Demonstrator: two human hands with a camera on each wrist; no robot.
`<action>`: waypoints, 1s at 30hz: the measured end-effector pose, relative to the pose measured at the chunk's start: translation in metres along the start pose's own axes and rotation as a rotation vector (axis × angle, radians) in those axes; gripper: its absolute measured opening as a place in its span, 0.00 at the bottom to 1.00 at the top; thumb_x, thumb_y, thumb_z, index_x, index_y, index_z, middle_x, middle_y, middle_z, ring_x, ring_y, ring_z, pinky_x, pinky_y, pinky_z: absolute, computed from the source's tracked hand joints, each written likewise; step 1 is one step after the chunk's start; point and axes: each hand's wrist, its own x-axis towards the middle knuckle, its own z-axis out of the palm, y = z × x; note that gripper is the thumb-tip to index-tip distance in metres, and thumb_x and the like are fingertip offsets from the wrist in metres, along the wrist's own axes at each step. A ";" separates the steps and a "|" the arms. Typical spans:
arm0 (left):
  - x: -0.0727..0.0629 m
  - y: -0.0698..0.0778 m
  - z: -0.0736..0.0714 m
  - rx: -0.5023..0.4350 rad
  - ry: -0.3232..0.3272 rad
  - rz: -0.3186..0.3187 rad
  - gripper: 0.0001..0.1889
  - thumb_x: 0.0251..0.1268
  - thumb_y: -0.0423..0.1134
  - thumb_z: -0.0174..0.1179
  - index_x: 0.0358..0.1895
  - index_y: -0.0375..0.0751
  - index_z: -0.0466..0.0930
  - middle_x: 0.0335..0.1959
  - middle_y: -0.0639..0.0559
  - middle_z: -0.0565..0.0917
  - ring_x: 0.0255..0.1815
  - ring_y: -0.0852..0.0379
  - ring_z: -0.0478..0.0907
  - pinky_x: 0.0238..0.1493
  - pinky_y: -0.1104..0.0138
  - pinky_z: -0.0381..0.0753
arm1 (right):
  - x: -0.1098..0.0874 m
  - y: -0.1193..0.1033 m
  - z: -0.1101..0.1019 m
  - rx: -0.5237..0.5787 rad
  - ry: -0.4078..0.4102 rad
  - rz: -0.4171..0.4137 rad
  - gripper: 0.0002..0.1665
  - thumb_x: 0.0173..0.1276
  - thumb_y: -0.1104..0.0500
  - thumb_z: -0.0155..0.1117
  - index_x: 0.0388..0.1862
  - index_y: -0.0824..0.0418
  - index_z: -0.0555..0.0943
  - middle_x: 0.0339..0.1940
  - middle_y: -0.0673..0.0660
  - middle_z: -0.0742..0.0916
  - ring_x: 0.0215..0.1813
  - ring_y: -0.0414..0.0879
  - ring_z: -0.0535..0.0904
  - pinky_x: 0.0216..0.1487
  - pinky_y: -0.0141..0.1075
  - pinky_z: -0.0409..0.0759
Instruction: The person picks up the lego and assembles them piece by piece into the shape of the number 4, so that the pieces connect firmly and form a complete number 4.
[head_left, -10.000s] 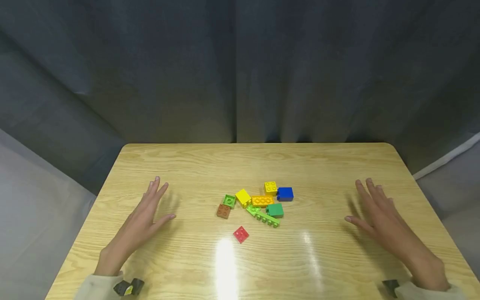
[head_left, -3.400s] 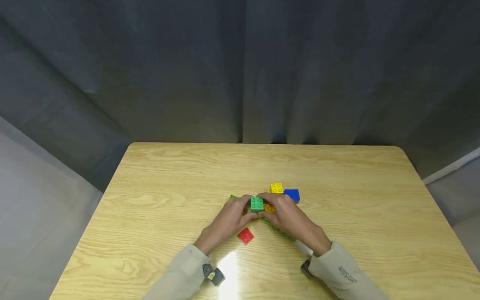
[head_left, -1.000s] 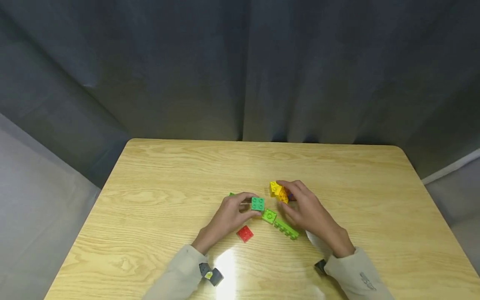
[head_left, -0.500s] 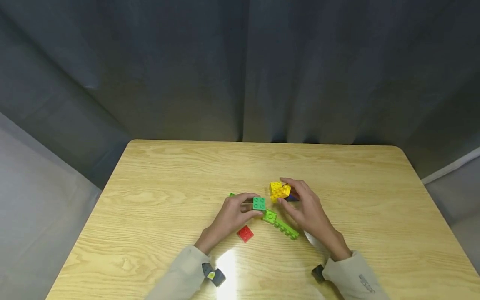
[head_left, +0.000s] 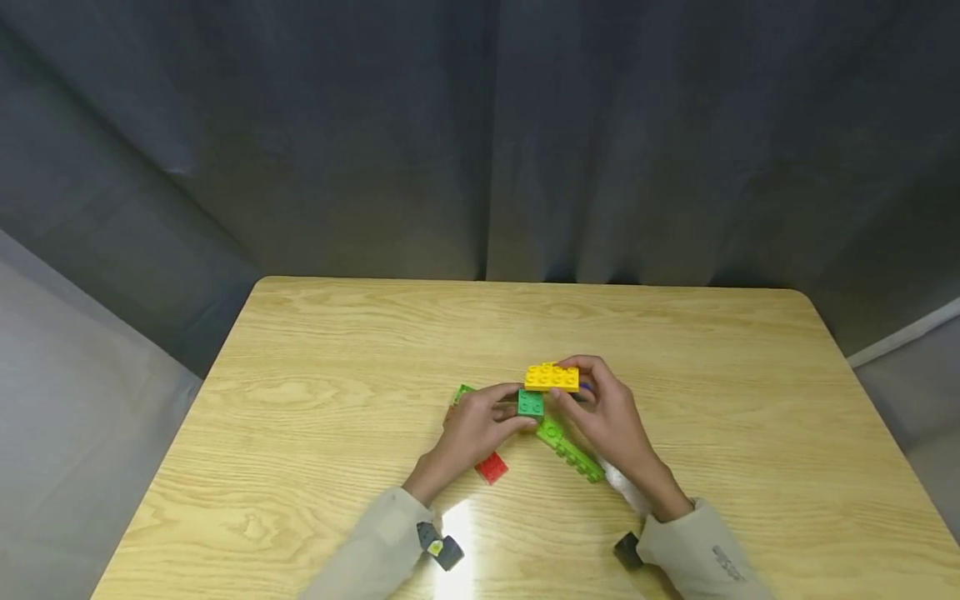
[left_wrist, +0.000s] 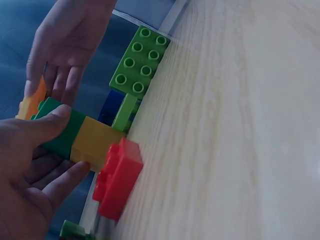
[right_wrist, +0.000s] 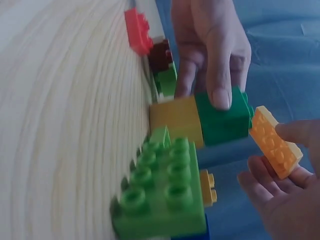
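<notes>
In the head view my left hand (head_left: 476, 425) grips a dark green toy building brick (head_left: 531, 404) between thumb and fingers. Both wrist views show it stacked on a yellow brick (left_wrist: 95, 142), forming a two-brick tower close over the table. My right hand (head_left: 611, 421) pinches a flat orange-yellow plate brick (head_left: 552, 378) by its right end, studs facing up in the head view. Its left end overlaps the far edge of the green brick there. In the right wrist view the plate (right_wrist: 275, 142) is tilted beside the green brick's studs.
A long light green brick (head_left: 577, 458) and a small light green piece (head_left: 551, 432) lie in front of the hands. A red brick (head_left: 492, 468) lies near my left wrist. Brown (right_wrist: 160, 55), green (head_left: 462, 392) and blue (left_wrist: 111, 106) bricks sit partly hidden around the hands.
Both hands came from the table's sides to the bricks. The green brick went onto the yellow one. My right hand picked up the plate, turned it studs up and moved it left to the tower.
</notes>
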 end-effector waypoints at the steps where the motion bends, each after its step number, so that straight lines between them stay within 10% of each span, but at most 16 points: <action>1: 0.000 0.000 0.001 -0.002 0.001 -0.002 0.26 0.65 0.36 0.73 0.64 0.30 0.80 0.59 0.36 0.84 0.52 0.46 0.87 0.46 0.74 0.85 | 0.000 -0.001 0.001 0.024 -0.013 0.017 0.22 0.75 0.66 0.67 0.63 0.67 0.73 0.60 0.63 0.83 0.58 0.54 0.83 0.56 0.26 0.81; 11: 0.003 -0.004 0.006 -0.034 0.017 -0.025 0.21 0.64 0.34 0.74 0.58 0.31 0.83 0.52 0.39 0.88 0.52 0.50 0.87 0.47 0.74 0.85 | -0.002 -0.001 0.012 0.048 -0.103 0.061 0.22 0.77 0.65 0.65 0.64 0.66 0.71 0.67 0.63 0.82 0.69 0.56 0.78 0.68 0.50 0.76; 30: 0.001 -0.006 0.003 0.076 0.001 -0.113 0.21 0.67 0.40 0.73 0.58 0.33 0.84 0.51 0.41 0.88 0.51 0.50 0.87 0.49 0.68 0.86 | 0.001 0.000 0.017 -0.014 -0.140 0.018 0.24 0.67 0.67 0.74 0.62 0.65 0.81 0.61 0.60 0.85 0.64 0.56 0.82 0.62 0.40 0.81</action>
